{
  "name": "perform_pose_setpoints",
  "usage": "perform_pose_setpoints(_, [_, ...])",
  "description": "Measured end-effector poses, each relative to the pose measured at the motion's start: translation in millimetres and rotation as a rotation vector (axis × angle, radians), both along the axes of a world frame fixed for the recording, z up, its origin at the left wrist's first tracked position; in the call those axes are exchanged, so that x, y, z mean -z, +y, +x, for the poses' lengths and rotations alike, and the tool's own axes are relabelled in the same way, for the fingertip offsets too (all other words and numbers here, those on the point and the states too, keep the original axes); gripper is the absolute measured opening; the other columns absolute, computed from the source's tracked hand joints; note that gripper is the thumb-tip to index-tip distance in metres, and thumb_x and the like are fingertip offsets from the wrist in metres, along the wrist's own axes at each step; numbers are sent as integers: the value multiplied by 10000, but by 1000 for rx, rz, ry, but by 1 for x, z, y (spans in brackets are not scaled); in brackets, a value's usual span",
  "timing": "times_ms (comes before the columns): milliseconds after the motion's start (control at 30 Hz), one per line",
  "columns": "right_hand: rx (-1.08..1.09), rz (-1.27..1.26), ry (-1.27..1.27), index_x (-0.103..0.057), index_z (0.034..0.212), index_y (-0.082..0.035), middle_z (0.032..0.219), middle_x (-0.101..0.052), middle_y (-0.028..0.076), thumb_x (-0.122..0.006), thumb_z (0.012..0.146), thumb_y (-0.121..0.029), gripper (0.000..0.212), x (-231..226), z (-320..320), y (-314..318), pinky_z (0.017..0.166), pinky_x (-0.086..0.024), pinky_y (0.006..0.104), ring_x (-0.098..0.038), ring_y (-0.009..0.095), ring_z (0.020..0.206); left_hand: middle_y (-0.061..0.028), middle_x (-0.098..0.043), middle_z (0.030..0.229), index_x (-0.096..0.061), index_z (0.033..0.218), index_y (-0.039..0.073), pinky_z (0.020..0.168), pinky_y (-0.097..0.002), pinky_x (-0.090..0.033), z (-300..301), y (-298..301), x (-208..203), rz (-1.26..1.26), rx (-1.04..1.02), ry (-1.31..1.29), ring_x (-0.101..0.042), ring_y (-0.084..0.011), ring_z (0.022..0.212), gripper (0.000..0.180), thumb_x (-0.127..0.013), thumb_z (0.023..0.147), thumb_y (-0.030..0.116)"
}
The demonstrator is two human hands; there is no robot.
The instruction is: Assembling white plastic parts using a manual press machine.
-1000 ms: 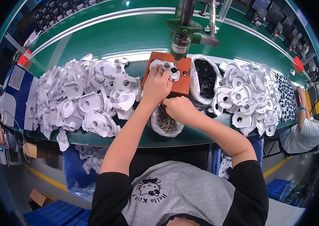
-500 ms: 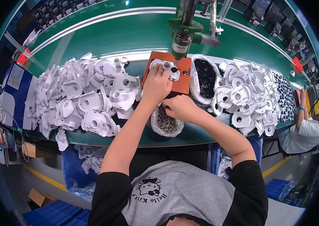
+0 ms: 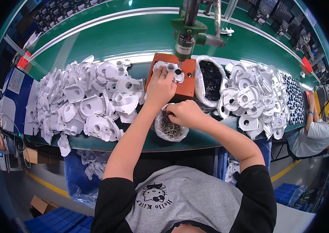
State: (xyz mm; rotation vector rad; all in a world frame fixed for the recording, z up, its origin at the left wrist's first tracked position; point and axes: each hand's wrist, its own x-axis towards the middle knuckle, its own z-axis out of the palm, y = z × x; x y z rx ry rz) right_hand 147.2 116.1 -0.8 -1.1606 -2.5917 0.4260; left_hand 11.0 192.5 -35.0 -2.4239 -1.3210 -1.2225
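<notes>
My left hand (image 3: 160, 84) lies on a white plastic housing (image 3: 178, 78), its fingers over the left part and its thumb near a round tube. The housing rests on an orange block (image 3: 189, 86), with a dark round piece in one of its openings. Above it hangs the spindle of a green machine head (image 3: 187, 33). My right hand (image 3: 186, 113) is closed, with its fingertips down at the top of a clear bag of screws (image 3: 171, 130). What those fingertips pinch, if anything, is hidden.
White housings (image 3: 83, 101) are heaped left, and more white parts (image 3: 250, 97) right. A bag of black pieces (image 3: 211, 81) stands beside the block. Blue-lined bins (image 3: 75, 174) sit below the table edge. At far right a person (image 3: 314, 134) works beside small dark parts (image 3: 292, 101).
My right hand has shifted slightly left over the screw bag, its fingers still down in it. My left hand stays on the housing, and the view has moved a little.
</notes>
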Motion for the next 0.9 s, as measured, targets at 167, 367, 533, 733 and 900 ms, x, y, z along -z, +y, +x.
perform_pose_setpoints(167, [1,37,45,-669,855,-124,610,-629,94,-619,767,-226,144,4,-1,-1,527,-512,386,-640,268,560,-287,-594,1105,-556,952,-36,999,-494,-410,0,0,-1,-12,8,-7,-550,-417,1100,260,-562,734,108])
perform_pose_setpoints(367, [-5,62,59,-675,861,-133,626,-637,84,-621,776,-235,144,6,-2,-2,536,-516,382,-641,265,564,-288,-595,1102,-553,937,-33,996,-492,-413,-1,0,-1,-15,5,4,-553,-416,1094,247,-561,735,108])
perform_pose_setpoints(533, [31,-19,24,-685,864,-127,653,-649,97,-634,773,-232,148,1,-1,-3,570,-521,384,-650,268,598,-289,-593,1106,-552,935,-37,997,-492,-412,-1,0,-1,-22,7,14,-552,-417,1093,249,-561,734,110])
perform_pose_setpoints(733, [117,-376,452,-677,818,-19,648,-640,106,-672,768,-111,105,-17,17,14,587,-493,307,-640,191,595,-288,-588,1121,-556,944,-34,1008,-486,-402,0,-1,-2,-34,-4,14,-545,-414,1108,265,-570,730,121])
perform_pose_setpoints(900, [317,-432,565,-656,855,30,733,-630,12,-662,819,-93,128,-29,44,50,618,-450,215,-551,53,677,-287,-589,1124,-560,951,-27,1008,-484,-401,-1,-2,-2,-25,-10,-1,-546,-413,1110,270,-571,733,132])
